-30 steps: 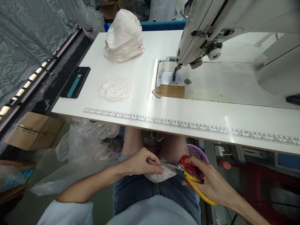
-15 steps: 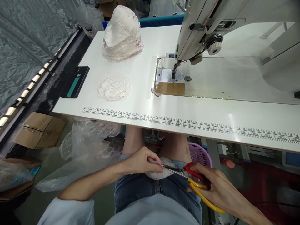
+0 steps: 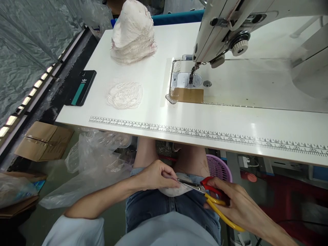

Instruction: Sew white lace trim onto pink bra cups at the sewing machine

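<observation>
My left hand (image 3: 155,175) pinches a small white fabric piece (image 3: 172,190) over my lap, below the table's front edge. My right hand (image 3: 234,204) grips scissors with red and yellow handles (image 3: 214,198); their blades point left and touch the fabric piece right beside my left fingertips. Both hands are closed. On the white table (image 3: 153,116) lies a flat lace piece (image 3: 125,95), and a tall stack of similar white pieces (image 3: 132,32) stands behind it.
A sewing machine (image 3: 243,27) fills the table's right half, its needle over the metal plate (image 3: 186,80). A black phone (image 3: 81,87) lies at the table's left edge. Under the table are clear plastic bags (image 3: 89,164), a purple basket (image 3: 217,167) and cardboard boxes (image 3: 42,141).
Both hands stay at my lap; the scissors and my right hand have shifted slightly right and down. The fabric piece has turned a little in my left fingers.
</observation>
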`<state>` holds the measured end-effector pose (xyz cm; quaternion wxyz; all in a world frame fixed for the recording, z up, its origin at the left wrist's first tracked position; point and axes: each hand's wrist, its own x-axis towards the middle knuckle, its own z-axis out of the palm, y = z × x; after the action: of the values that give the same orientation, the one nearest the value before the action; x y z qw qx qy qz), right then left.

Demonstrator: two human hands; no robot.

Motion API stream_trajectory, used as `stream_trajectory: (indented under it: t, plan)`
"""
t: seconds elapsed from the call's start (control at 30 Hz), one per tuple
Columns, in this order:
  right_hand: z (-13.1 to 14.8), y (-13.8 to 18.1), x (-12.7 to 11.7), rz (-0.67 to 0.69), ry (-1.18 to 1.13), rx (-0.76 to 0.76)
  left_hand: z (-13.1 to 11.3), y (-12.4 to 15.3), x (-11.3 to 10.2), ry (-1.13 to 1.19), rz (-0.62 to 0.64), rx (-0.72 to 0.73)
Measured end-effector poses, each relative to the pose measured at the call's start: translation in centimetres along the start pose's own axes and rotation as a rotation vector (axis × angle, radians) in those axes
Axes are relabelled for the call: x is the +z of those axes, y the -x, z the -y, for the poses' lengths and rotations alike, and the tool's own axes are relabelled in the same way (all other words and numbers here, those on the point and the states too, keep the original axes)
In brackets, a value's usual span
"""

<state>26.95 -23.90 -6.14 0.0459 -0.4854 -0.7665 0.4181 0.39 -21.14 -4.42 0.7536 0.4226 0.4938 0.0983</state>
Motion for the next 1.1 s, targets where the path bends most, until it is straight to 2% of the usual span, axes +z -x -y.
stream_trajectory:
  t: [1.1]
  plan:
    - [-1.0, 0.2, 0.9, -0.011, 0.033, -0.028, -0.5, -0.4, 0.2, 0.112, -0.006, -0.071]
